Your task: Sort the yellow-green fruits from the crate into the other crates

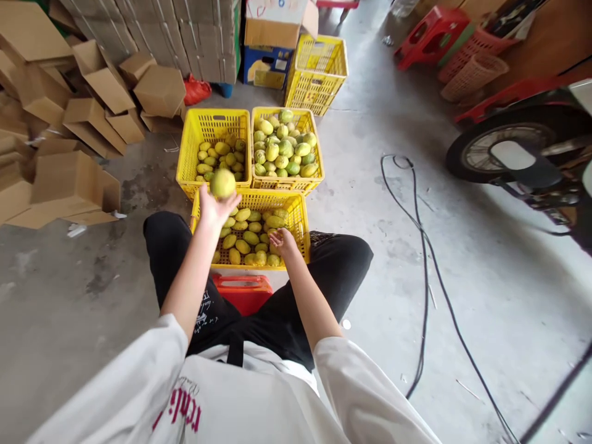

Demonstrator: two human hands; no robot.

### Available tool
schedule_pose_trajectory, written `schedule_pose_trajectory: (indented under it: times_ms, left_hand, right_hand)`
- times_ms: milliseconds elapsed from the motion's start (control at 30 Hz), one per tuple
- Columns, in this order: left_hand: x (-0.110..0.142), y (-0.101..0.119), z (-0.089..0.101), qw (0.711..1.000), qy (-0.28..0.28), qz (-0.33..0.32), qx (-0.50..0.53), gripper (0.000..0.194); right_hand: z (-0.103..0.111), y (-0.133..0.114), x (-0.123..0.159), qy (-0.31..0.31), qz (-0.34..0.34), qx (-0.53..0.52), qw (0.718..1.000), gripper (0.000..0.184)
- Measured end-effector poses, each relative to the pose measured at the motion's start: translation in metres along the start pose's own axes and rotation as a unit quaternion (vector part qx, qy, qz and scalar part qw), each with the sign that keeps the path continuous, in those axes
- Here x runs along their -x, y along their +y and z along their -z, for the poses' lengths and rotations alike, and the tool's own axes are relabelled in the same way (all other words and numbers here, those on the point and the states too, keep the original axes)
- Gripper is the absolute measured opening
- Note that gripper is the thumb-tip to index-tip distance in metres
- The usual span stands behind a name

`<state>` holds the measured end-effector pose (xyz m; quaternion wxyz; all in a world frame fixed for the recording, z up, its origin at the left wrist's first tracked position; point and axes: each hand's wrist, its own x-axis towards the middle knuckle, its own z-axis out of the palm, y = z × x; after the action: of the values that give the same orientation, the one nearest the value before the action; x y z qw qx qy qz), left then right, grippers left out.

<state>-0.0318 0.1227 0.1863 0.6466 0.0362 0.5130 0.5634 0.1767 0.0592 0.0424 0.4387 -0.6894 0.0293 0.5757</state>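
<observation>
My left hand (215, 209) is raised over the near yellow crate's left back corner, palm up. A yellow-green oval fruit (222, 184), slightly blurred, sits between its thumb and fingers; how firmly it is held is hard to see. Palm turned up and fingers loosely bent apart, my right hand (283, 240) hovers at the right side of the near crate (303, 225) with nothing visible in it. Several similar fruits (250, 237) lie in that crate below both hands. Behind it stand a left crate (189, 145), partly filled, and a right crate (319, 154), heaped with fruit.
Between my black-trousered knees is a red plastic object (245, 295). Cardboard boxes (69, 179) pile up at left. Farther back stands another yellow crate (319, 80). A black cable (423, 246) runs over the floor at right, near a motorbike wheel (499, 148).
</observation>
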Motion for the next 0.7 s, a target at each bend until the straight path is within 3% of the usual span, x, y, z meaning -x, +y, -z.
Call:
schedule_pose_trajectory:
  times_ms: [100,167,233,300,333,467,567,633,700]
  left_hand:
    - [-0.011,0.041,-0.025,0.989,-0.062,-0.121,-0.058,0.061]
    - [-0.015,0.039,-0.017,0.976,-0.110,-0.148,-0.114,0.058]
    - [-0.016,0.013,0.010,0.967,-0.120,-0.122,-0.187,0.047]
    - [-0.012,-0.028,0.045,0.951,-0.062,-0.067,-0.295,0.025]
    - [-0.008,-0.050,0.063,0.928,-0.025,-0.024,-0.371,0.016]
    - [0.021,-0.120,0.117,0.884,-0.006,0.076,-0.460,0.047]
    - [0.038,-0.140,0.136,0.857,-0.008,0.065,-0.510,0.065]
    - [0.039,-0.143,0.143,0.807,-0.044,0.038,-0.587,0.071]
    - [0.035,-0.142,0.147,0.755,-0.076,0.027,-0.651,0.065]
  right_hand:
    - [-0.004,-0.001,0.001,-0.012,0.005,0.010,1.000,0.022]
    - [-0.006,0.001,0.002,-0.021,0.008,0.020,1.000,0.024]
    - [-0.008,0.005,0.001,-0.029,0.009,0.034,0.999,0.024]
    - [-0.008,0.012,-0.001,-0.034,0.009,0.056,0.998,0.020]
    - [-0.008,0.015,-0.002,-0.036,0.009,0.071,0.997,0.019]
    - [-0.005,0.028,-0.011,-0.034,0.018,0.156,0.987,0.019]
    - [0.001,0.038,-0.019,-0.034,0.033,0.238,0.970,0.023]
    - [0.007,0.048,-0.023,-0.042,0.045,0.294,0.954,0.028]
    - [0.011,0.059,-0.025,-0.059,0.051,0.342,0.936,0.033]
